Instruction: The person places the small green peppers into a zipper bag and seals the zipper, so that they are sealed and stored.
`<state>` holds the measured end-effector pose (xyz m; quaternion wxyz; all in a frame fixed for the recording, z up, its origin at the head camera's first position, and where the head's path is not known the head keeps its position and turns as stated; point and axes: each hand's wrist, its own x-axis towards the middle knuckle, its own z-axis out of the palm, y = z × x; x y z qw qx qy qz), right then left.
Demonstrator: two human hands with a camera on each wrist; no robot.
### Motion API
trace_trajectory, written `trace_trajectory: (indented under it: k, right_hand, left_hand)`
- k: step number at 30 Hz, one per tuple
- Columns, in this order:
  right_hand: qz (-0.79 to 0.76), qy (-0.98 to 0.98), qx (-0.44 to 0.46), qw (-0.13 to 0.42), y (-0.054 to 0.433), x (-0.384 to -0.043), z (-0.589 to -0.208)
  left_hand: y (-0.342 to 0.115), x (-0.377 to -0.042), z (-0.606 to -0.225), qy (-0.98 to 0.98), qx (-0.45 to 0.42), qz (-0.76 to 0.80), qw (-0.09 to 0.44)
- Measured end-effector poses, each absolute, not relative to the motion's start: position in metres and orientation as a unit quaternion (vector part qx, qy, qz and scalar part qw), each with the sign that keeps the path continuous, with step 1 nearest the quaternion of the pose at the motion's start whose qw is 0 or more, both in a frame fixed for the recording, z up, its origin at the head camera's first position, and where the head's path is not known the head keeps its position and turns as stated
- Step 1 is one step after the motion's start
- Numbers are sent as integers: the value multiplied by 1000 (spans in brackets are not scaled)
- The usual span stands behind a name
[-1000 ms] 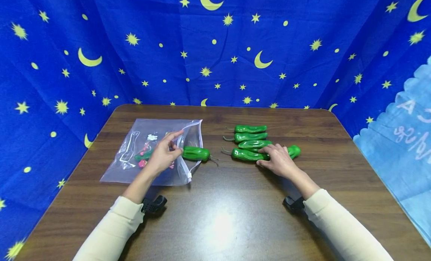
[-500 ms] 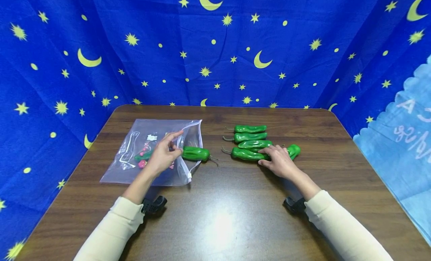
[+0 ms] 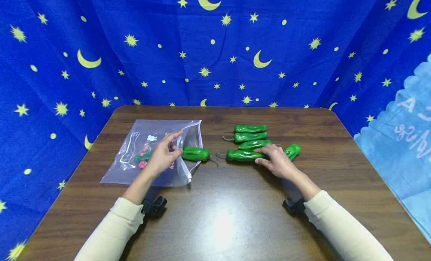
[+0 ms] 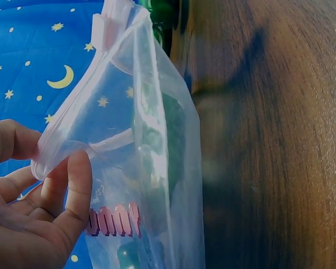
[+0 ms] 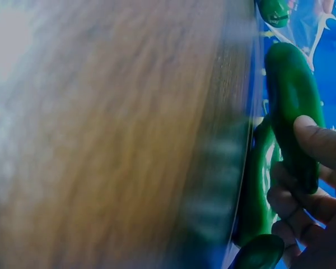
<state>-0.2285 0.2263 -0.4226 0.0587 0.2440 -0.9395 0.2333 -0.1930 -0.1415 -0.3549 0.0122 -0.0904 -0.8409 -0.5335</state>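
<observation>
My left hand [image 3: 163,154] pinches the mouth edge of a clear zip bag [image 3: 118,171] lying on the left of the table. In the left wrist view, finger and thumb grip the bag's zip edge [image 4: 42,162] and lift it. A green pepper [image 3: 196,154] lies half inside the mouth, stem out to the right; a darker green one [image 3: 143,156] shows through the plastic. My right hand [image 3: 278,161] grips the blunt end of another green pepper [image 3: 240,155], its stem pointing left. In the right wrist view the thumb presses on this held pepper [image 5: 294,95].
Behind the held pepper lie three green peppers in a stack of rows: a far one [image 3: 250,129], a middle one [image 3: 250,137] and a near one [image 3: 253,145]. One more pepper [image 3: 292,151] lies slanted right of my right hand. The wooden table [image 3: 215,201] ends at a blue curtain [image 3: 188,66].
The pepper in my right hand has shifted a little to the left, away from the slanted one. My left hand and the bag have stayed in place.
</observation>
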Motion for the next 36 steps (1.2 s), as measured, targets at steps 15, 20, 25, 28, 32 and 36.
trace_trajectory:
  k: [15, 20, 25, 28, 32, 36]
  right_hand:
    - [251, -925, 281, 48, 209, -227, -417]
    - [237, -927, 287, 55, 203, -229, -416]
    - [222, -927, 297, 63, 195, -231, -415]
    - [220, -925, 302, 65, 188, -232, -415]
    - [218, -923, 309, 67, 179, -233, -415]
    - [216, -924, 308, 69, 170, -235, -414]
  left_hand:
    - [-141, -192, -356, -842, -88, -532, 15]
    - [-141, -191, -355, -846, -89, -526, 19]
    - [-140, -191, -353, -849, -90, -520, 16]
    - [-139, -191, -352, -850, -93, -519, 14]
    - [-138, -191, -352, -848, -99, -521, 14]
    - [-137, -192, -353, -847, -99, -522, 13]
